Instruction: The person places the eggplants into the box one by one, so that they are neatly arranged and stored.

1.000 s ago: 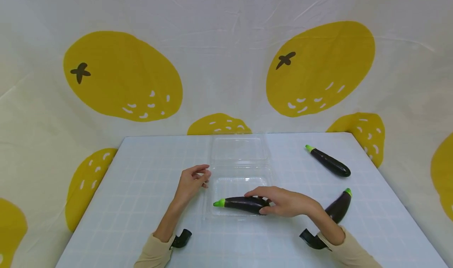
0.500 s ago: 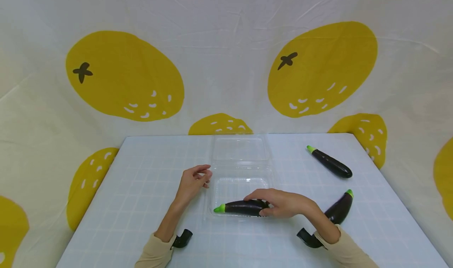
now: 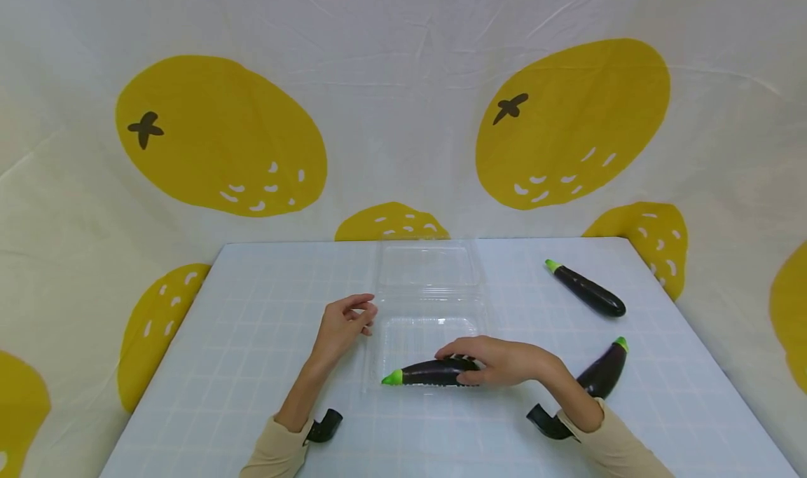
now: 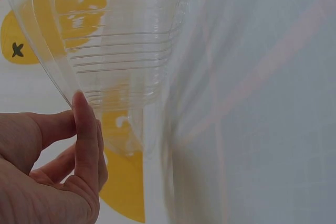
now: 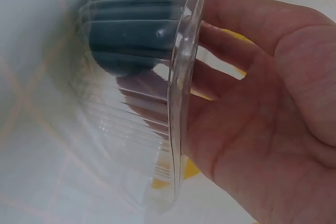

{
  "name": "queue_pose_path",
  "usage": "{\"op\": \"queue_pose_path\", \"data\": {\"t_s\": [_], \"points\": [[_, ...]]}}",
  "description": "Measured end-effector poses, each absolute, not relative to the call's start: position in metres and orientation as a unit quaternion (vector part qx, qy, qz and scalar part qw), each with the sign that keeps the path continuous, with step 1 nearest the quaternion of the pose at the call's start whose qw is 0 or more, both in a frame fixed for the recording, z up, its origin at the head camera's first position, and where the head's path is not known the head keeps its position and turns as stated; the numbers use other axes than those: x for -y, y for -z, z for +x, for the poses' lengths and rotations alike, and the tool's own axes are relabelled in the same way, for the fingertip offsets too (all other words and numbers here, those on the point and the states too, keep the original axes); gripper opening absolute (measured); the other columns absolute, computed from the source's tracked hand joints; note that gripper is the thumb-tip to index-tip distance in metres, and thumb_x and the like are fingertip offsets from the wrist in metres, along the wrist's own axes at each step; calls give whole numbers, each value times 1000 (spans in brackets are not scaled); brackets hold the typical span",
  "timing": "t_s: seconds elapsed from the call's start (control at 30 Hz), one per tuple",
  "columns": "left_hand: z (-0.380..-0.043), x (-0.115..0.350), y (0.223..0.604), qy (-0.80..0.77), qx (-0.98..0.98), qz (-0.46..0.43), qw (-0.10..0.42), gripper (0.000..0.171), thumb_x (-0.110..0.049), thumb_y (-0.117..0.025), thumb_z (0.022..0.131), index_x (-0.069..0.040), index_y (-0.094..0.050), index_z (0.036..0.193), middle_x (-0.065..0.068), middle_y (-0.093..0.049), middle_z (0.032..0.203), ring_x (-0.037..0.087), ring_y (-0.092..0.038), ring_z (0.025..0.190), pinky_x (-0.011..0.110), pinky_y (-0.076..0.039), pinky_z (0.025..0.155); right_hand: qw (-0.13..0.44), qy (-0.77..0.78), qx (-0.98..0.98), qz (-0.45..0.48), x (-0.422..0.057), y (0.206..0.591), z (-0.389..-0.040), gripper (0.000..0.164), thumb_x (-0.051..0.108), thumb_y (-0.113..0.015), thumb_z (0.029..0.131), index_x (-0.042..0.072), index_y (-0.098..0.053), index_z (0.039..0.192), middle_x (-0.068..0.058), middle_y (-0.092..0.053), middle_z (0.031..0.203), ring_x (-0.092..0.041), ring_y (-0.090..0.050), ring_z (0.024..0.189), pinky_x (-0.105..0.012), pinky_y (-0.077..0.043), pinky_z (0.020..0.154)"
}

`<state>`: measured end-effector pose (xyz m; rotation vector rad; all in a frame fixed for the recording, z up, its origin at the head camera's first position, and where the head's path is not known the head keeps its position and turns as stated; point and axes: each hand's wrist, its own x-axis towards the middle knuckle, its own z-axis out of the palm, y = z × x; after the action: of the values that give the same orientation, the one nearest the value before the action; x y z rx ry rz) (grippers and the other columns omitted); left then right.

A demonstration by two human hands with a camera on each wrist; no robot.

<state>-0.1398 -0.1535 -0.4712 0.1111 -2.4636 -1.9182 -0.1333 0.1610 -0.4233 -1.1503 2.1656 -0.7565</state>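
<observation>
A clear plastic clamshell container lies with its lid folded back on the table. Inside its base, along the near side, is a dark eggplant with its green tip to the left. My right hand reaches over the container's right rim and grips the eggplant's right end. The right wrist view shows the eggplant through the ribbed clear wall, the fingers partly hidden behind it. My left hand is at the container's left edge; in the left wrist view its thumb and a finger pinch the clear rim.
A second eggplant lies at the back right of the table. Another eggplant is nearer, beside the right forearm, which partly covers it. The container's lid reaches the table's back edge, before a fruit-print cloth.
The eggplant in my right hand has come down slightly and toward the near side of the container. My left hand has stayed at the rim.
</observation>
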Motion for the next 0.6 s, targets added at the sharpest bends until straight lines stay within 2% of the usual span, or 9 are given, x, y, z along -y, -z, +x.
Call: {"op": "queue_pose_path", "data": {"t_s": [0.13, 0.37, 0.6], "points": [[-140, 154, 472, 615, 788, 36, 9, 33, -8, -74, 95, 4, -69, 126, 13, -70, 102, 21, -67, 70, 25, -60, 62, 265, 300, -815, -417, -162, 422, -130, 44, 23, -59, 106, 1, -54, 143, -12, -59, 142, -29, -57, 129, -43, -50, 106], [-139, 154, 472, 613, 789, 34, 10, 34, -9, -74, 95, 4, -69, 126, 13, -70, 102, 24, -68, 72, 25, -60, 62, 219, 345, -826, -388, -168, 422, -124, 42, 20, -61, 105, -3, -55, 139, -18, -62, 136, -35, -63, 118, -45, -55, 99], [-140, 153, 472, 612, 790, 33, 12, 33, -9, -74, 95, 4, -69, 125, 14, -70, 101, 24, -68, 70, 24, -59, 61, 152, 366, -846, -357, -176, 423, -118, 36, 21, -64, 104, 3, -60, 135, -15, -65, 130, -26, -66, 110, -45, -57, 94]]}}
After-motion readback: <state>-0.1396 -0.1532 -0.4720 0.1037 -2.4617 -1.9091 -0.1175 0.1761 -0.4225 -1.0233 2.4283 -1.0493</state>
